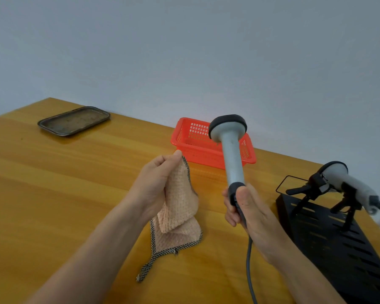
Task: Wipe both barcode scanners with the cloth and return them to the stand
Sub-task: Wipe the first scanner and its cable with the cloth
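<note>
right grip (pixel 241 207) holding scanner (pixel 232 150) upright, left grip (pixel 160 178) – cloth (pixel 178 207) beside

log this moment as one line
left hand: holds cloth | right hand: grips first scanner | second scanner: on stand

**A wooden table (pixel 53 205) and three things on it**

The table is of yellow-brown wood. A flat, dark metal tray (pixel 41 125) lies at the far left. An orange plastic basket (pixel 198 156) stands at the far middle. A black slotted stand (pixel 338 249) sits at the near right.
</note>
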